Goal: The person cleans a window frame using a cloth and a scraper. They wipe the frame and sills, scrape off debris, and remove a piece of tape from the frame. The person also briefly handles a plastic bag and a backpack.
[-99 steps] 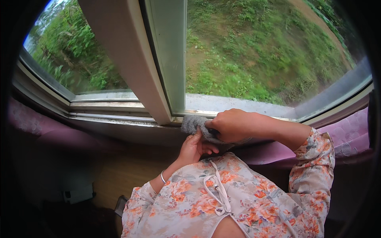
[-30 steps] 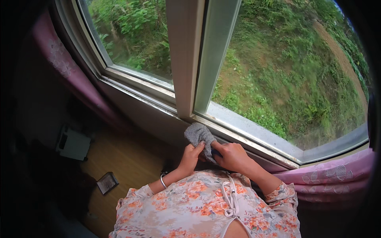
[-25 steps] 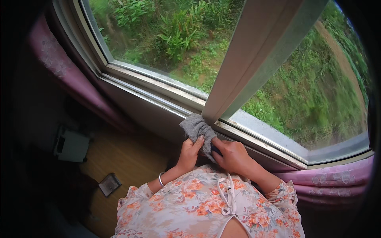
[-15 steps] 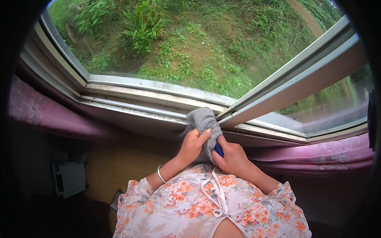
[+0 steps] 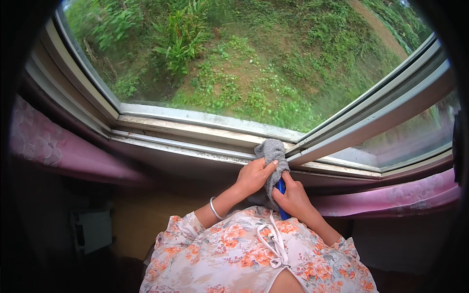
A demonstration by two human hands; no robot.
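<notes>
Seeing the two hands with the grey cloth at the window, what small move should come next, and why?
Probably press the grey cloth against the window track and slide it left: the left hand pinches the cloth, the right hand grips a blue object beside it, the cloth's end is at the track, and dark specks show to its left.

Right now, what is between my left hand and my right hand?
In the head view, the grey cloth and a blue handle are between your left hand and right hand.
</notes>
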